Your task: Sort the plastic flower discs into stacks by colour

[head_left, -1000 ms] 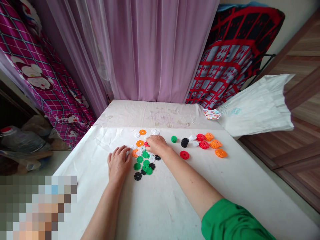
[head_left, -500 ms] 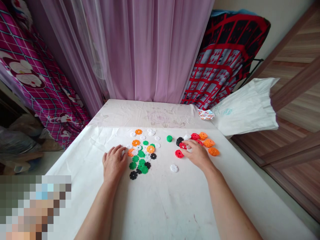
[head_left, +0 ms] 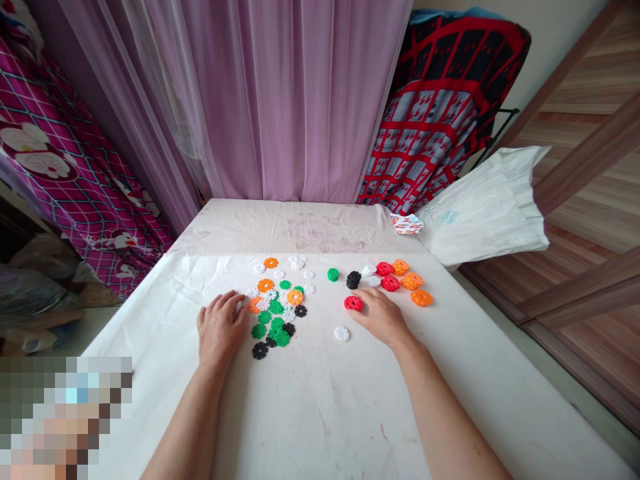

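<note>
My left hand [head_left: 220, 327] rests on the white cloth with fingers apart, just left of a loose spread of flower-shaped discs. That spread has green discs [head_left: 276, 333], orange discs [head_left: 265, 285], white discs [head_left: 297, 262] and black discs [head_left: 259, 350]. My right hand [head_left: 377, 315] has its thumb and fingertips closed around the right side of a red stack [head_left: 353, 303]. Beyond it stand a black stack [head_left: 353, 279], a green stack [head_left: 333, 274], more red stacks [head_left: 390, 283] and several orange stacks [head_left: 411, 281]. A white stack [head_left: 343, 333] lies nearer me.
The table [head_left: 320, 413] has a white cover. At its back right are a small patterned paper box [head_left: 407, 223] and a large white bag [head_left: 490, 207]. Purple curtains [head_left: 300, 100] hang behind. A pixelated patch covers the lower left corner.
My right hand has moved slightly down and left, from the red piece near the black stack to the nearer red stack. The view has shifted slightly; my left hand stays beside the discs.
</note>
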Demonstrator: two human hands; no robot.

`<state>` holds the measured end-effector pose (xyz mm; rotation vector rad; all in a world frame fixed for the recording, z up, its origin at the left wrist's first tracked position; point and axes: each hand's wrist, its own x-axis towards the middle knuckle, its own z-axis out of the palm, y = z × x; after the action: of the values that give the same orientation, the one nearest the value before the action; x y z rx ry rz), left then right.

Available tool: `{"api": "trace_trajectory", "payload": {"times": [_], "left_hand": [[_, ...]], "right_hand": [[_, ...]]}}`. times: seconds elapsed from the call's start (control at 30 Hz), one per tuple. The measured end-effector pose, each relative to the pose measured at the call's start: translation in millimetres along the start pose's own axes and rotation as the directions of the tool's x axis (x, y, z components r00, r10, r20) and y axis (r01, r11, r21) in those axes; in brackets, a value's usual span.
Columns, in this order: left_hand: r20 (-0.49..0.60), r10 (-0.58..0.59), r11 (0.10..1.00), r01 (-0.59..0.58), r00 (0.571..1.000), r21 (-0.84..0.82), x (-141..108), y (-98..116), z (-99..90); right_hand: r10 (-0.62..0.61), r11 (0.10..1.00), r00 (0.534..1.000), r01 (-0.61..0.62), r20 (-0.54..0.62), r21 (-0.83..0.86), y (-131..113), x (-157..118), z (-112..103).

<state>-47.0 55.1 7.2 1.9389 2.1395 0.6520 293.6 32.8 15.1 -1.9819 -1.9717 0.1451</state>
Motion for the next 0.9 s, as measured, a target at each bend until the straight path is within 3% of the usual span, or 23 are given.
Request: {"api": "trace_trajectory", "payload": {"times": [0.23, 0.4, 0.57, 0.67, 0.8, 0.9], "left_hand": [[-0.012, 0.004, 1.000, -0.004, 1.000, -0.007, 0.4, -1.8, 1.5], [-0.017, 0.012, 1.000, -0.012, 1.000, 0.000, 0.5, -2.6, 2.3], [-0.013, 0.016, 1.000, -0.016, 1.000, 0.003, 1.0, -2.6, 1.4], [-0.010, 0.016, 1.000, -0.016, 1.000, 0.004, 1.4, -2.9, 1.2], [-0.010, 0.015, 1.000, -0.015, 1.000, 0.005, 1.4, -3.4, 1.2], [-0.015, 0.018, 1.000, -0.018, 1.000, -0.004, 1.5, -3.7, 1.6]], "right_hand": [[-0.007, 0.997, 1.000, 0.006, -0.005, -0.072, -3.8, 1.0, 10.1], [0.050, 0.996, 0.998, -0.053, -0.046, -0.069, -5.6, 1.9, 16.9], [0.160, 0.986, 0.984, -0.164, -0.083, -0.040, 11.7, -6.6, 14.9], [0.268, 0.961, 0.955, -0.274, -0.124, -0.034, 29.2, -12.7, 7.2], [0.449, 0.884, 0.877, -0.463, -0.171, -0.057, 47.1, -13.7, -4.9], [0.499, 0.854, 0.847, -0.517, -0.183, -0.061, 52.7, -8.8, -8.2]]}}
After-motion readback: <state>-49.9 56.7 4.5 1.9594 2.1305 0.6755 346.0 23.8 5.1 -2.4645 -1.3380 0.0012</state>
